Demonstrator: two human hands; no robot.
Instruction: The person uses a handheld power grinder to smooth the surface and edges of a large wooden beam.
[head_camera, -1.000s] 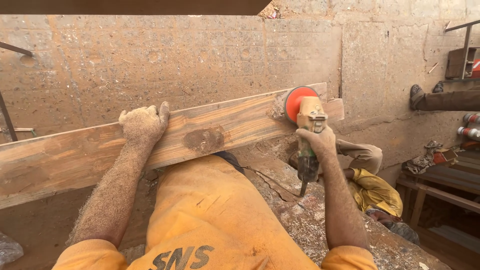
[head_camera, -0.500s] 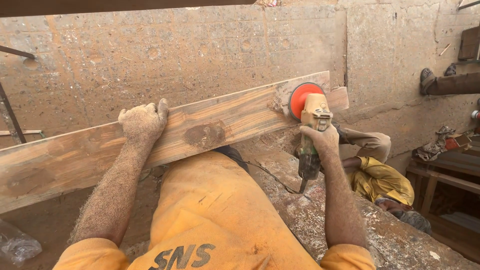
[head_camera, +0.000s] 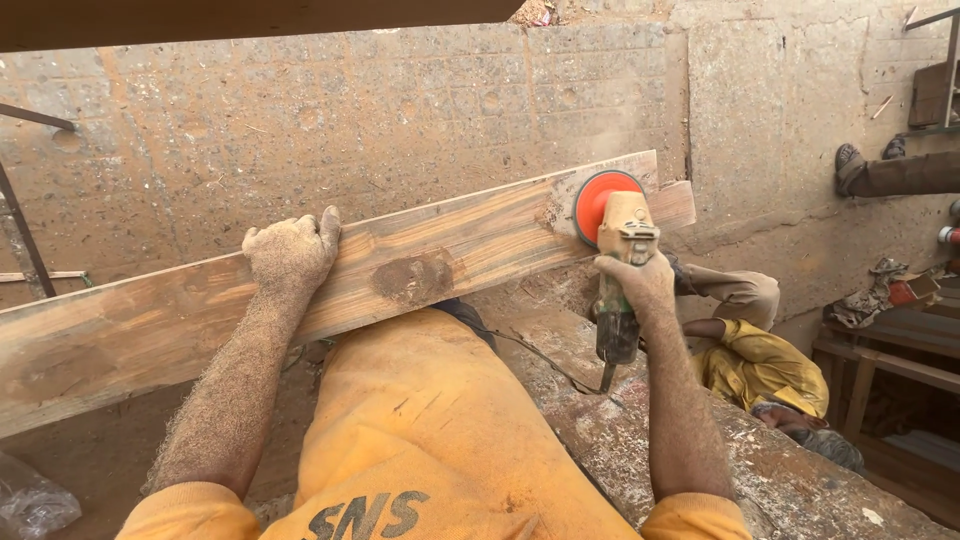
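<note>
The body of an angle grinder (head_camera: 620, 290) is held tightly in the right hand (head_camera: 640, 285), with the fingers wrapped closed around it. Its orange disc (head_camera: 597, 205) is pressed against the face of a long wooden plank (head_camera: 420, 265), near the plank's right end. The grinder's long axis runs nearly upright, with the disc at the top and the cable end pointing down. The left hand (head_camera: 292, 255), covered with sawdust, is laid over the upper edge of the plank, and the fingers are curled on it. The plank lies across the orange-clad lap, rising from lower left to upper right. White letters are seen on the orange shirt (head_camera: 420, 450), low in the middle. Another person in yellow clothing (head_camera: 755, 365) is lying at the lower right.
</note>
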